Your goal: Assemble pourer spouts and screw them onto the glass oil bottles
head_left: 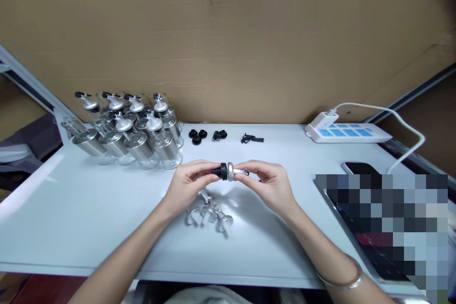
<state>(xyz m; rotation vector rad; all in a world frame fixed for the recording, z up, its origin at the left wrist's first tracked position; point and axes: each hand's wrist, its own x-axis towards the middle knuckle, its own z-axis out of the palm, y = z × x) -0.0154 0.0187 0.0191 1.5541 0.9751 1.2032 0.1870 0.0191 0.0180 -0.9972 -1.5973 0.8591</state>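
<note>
My left hand [192, 180] pinches a black ribbed stopper [221, 171] between thumb and fingers. In my right hand [268, 183] is a silver pour spout [231, 171], gripped by its narrow tube. The two parts meet end to end above the middle of the table; whether they are joined I cannot tell. Below my hands lie several loose silver pour spouts [209, 213]. Toward the back rest several black stoppers [196, 139] in two small groups, and to their right a little pile of thin black pieces [252, 138].
Several glass bottles with metal bands [166, 147] stand at the back left, many topped with spouts. A white power strip [349, 133] with a plugged-in cable [409, 116] sits at the back right, with a phone [359, 169] and a partly blurred tablet [356, 232] nearer. Cardboard [228, 47] walls the back.
</note>
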